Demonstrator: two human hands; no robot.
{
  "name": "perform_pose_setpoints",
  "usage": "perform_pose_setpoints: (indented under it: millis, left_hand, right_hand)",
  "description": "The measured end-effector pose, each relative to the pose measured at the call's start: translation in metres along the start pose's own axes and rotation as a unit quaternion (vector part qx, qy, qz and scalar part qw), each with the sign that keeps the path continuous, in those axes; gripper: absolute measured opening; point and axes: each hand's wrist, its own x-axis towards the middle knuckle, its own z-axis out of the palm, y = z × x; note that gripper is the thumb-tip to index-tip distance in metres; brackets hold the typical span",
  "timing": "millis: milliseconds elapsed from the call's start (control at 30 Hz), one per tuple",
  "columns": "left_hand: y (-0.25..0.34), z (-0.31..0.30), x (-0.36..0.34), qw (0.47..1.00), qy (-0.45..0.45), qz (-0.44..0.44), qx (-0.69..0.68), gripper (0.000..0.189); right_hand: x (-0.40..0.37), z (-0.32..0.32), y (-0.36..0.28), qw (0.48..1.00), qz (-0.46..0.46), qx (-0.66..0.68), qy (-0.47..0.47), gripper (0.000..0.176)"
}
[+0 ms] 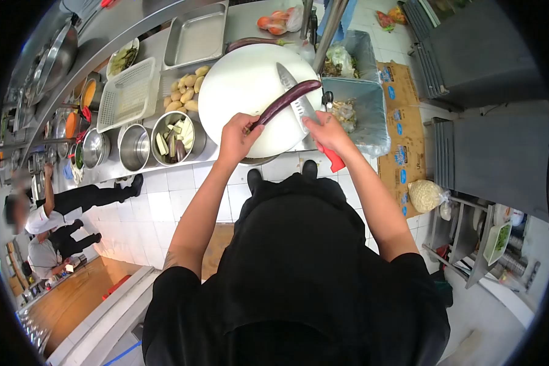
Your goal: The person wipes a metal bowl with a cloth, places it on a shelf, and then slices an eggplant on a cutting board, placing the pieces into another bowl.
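Observation:
A long purple eggplant [288, 97] slants over the round white cutting board [232, 79]. My left hand [239, 135] is closed around its lower left end. In my right hand [328, 131] is a kitchen knife [287, 77] with a red handle, its blade pointing up and to the left. The eggplant crosses in front of the blade, covering its middle. Left of the board, a steel pot [157, 160] holds cut eggplant pieces [178, 135]. Another whole eggplant [253, 42] lies behind the board.
Potatoes [189, 91], a white plastic basket [107, 113] and a steel tray [195, 38] sit on the counter to the left. A lined bin [366, 143] with scraps stands right of the board. Two other people, one in black trousers [85, 198], are at far left.

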Motion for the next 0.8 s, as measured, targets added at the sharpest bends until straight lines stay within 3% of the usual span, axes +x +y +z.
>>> perform_pose_setpoints:
  millis: [267,433,633,800]
  left_hand:
    - [-0.004,-0.002,0.007,1.000,-0.009,0.000,-0.018,0.027]
    - [-0.006,0.000,0.010,1.000,-0.012,0.004,-0.007,0.027]
    - [-0.004,0.004,0.012,1.000,-0.002,-0.004,-0.012,0.027]
    - [0.005,0.001,0.005,0.998,0.039,0.053,0.014,0.026]
  right_hand:
    - [-0.012,0.024,0.004,1.000,0.019,-0.016,0.019,0.039]
    - [-0.019,0.023,-0.007,0.997,0.036,0.060,-0.023,0.036]
    - [-0.031,0.028,-0.006,0.997,0.053,0.046,-0.045,0.034]
    - [-0.023,0.023,-0.003,0.995,0.058,0.063,-0.045,0.036]
